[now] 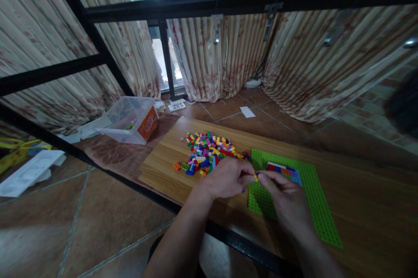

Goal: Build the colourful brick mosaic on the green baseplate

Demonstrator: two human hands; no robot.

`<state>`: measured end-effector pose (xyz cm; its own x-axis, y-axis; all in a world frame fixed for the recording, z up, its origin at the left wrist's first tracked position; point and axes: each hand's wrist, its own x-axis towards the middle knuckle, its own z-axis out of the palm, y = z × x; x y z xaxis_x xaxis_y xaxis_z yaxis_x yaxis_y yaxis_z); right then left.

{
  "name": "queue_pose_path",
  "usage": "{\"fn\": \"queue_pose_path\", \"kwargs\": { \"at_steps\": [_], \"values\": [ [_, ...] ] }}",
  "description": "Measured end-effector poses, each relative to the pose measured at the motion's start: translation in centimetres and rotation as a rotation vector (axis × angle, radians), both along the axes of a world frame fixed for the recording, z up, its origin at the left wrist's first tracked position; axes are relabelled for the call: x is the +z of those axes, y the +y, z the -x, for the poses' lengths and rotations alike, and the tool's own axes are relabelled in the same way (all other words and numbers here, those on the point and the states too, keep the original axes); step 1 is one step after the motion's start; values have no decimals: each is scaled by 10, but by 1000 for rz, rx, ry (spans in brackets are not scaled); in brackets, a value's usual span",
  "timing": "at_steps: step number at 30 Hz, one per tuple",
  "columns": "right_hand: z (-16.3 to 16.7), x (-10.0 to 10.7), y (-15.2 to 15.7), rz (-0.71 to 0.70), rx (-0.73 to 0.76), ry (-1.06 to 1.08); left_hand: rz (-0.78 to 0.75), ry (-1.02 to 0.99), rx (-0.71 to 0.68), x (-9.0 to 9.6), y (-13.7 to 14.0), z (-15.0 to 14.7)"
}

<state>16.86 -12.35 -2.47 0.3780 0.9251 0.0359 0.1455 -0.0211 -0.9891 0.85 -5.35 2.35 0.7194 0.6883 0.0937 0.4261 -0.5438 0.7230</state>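
- One small yellow piece (pixel 256 178) is pinched between my left grip (pixel 227 178) and right grip (pixel 287 195), by the green baseplate's (pixel 315 208) nine o'clock edge.
- Toward the baseplate's twelve, I see a multicoloured brick block (pixel 287 172).
- At ten o'clock from my grips, loose bricks (pixel 214 142) heap on the table (pixel 375 208); farther out sits a clear bin (pixel 114 133).

There were two hands (pixel 230 177) (pixel 289 197), one green baseplate (pixel 315 199), one clear bin (pixel 132 135), one surface (pixel 369 199); loose bricks (pixel 214 152), dozens, too jumbled to count.
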Motion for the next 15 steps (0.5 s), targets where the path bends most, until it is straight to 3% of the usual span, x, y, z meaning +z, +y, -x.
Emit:
{"fn": "queue_pose_path", "kwargs": {
  "at_steps": [8,15],
  "values": [
    [13,-13,8,-93,42,-651,-130,327,166,-6,6,9],
    [20,-18,13,-47,119,-795,-158,345,194,-10,10,10]
  ]
}}
